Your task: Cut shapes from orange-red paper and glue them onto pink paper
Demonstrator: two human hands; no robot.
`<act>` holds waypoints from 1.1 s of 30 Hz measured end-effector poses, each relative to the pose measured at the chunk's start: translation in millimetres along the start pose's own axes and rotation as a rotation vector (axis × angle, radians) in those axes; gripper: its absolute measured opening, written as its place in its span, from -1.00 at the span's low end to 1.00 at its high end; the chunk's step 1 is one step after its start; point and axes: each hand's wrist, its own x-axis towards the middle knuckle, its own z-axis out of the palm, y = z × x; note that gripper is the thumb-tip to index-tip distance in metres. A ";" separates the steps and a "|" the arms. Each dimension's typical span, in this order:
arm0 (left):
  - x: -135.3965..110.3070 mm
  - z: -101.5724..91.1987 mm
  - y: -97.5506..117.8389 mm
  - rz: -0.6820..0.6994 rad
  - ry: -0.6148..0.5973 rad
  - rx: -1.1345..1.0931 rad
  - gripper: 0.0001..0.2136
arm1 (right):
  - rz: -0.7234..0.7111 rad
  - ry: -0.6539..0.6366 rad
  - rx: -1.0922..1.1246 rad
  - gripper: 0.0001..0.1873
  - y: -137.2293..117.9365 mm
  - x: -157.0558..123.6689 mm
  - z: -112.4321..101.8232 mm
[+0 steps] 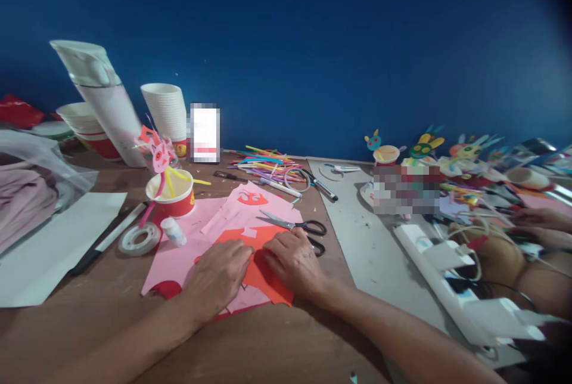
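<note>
My left hand (217, 276) and my right hand (292, 262) both rest on a sheet of orange-red paper (263, 276), which lies on pink paper (187, 247) on the wooden table (268, 348). The fingertips of both hands meet over the orange sheet and press it down; the fingers are bent and close together. Black-handled scissors (297, 227) lie just beyond my right hand. A red and white paper cup (172, 193) with pink and yellow decorations stands to the left, with a glue stick (173, 232) and a tape roll (139, 238) beside it.
Stacked paper cups (167, 112) and a tall white roll (105, 104) stand at the back left. Coloured straws (266, 166) and pens lie at the back centre. White paper (49, 247) lies left. Another person's arms (536, 253) and decorated cups (424, 154) are at the right.
</note>
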 end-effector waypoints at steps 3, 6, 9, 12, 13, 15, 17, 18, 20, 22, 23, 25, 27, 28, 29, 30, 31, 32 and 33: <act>-0.3 -1.7 1.2 0.020 -0.048 0.035 -0.76 | -0.011 -0.004 -0.009 -0.85 0.4 0.7 -1.2; -1.4 -6.2 7.5 0.047 -0.096 0.084 -0.75 | -0.043 -0.016 -0.032 -0.81 0.9 0.5 -2.2; -6.2 -8.2 18.8 0.075 -0.132 0.175 -0.78 | -0.078 -0.020 -0.067 -0.79 1.5 -0.1 -3.5; -12.9 -6.0 29.7 0.059 -0.122 0.261 -0.72 | -0.125 -0.024 -0.089 -0.79 1.9 -0.4 -5.4; -14.6 -4.9 32.2 0.042 -0.121 0.272 -0.68 | -0.140 -0.026 -0.093 -0.79 2.1 -0.4 -5.9; -16.5 -3.6 35.1 0.007 -0.128 0.279 -0.61 | -0.161 -0.032 -0.093 -0.82 2.4 -0.1 -6.6; -16.3 -3.7 35.7 -0.011 -0.141 0.279 -0.58 | -0.166 -0.030 -0.083 -0.82 2.7 0.3 -6.7; -15.5 -4.5 35.6 -0.014 -0.148 0.278 -0.58 | -0.167 -0.026 -0.077 -0.82 2.9 0.6 -6.7; -13.4 -6.8 35.4 -0.009 -0.164 0.271 -0.60 | -0.159 -0.015 -0.068 -0.79 3.2 1.1 -6.9; -11.5 -9.2 35.9 -0.003 -0.185 0.256 -0.64 | -0.145 -0.015 -0.062 -0.77 3.2 1.4 -7.5; -11.0 -10.1 36.5 -0.002 -0.192 0.250 -0.64 | -0.138 -0.024 -0.060 -0.76 3.1 1.5 -8.0; -11.1 -10.7 37.7 -0.004 -0.200 0.243 -0.64 | -0.125 -0.050 -0.057 -0.77 2.8 1.4 -8.7; -12.4 -10.0 38.8 -0.014 -0.194 0.251 -0.62 | -0.118 -0.067 -0.054 -0.78 2.4 1.4 -9.0; -13.3 -9.3 39.2 -0.020 -0.188 0.257 -0.60 | -0.118 -0.068 -0.052 -0.78 2.2 1.4 -9.0; -14.0 -8.8 39.5 -0.025 -0.185 0.263 -0.59 | -0.117 -0.067 -0.050 -0.78 2.1 1.4 -8.8; -14.4 -8.4 39.6 -0.030 -0.189 0.266 -0.58 | -0.117 -0.063 -0.049 -0.78 2.0 1.5 -8.6; -14.7 -8.2 39.6 -0.034 -0.195 0.268 -0.58 | -0.118 -0.062 -0.048 -0.78 2.0 1.6 -8.3; -14.7 -8.3 39.5 -0.037 -0.203 0.267 -0.58 | -0.117 -0.063 -0.048 -0.78 2.0 1.7 -8.1; -14.5 -8.4 39.3 -0.036 -0.213 0.265 -0.59 | -0.116 -0.067 -0.048 -0.78 2.1 1.7 -7.9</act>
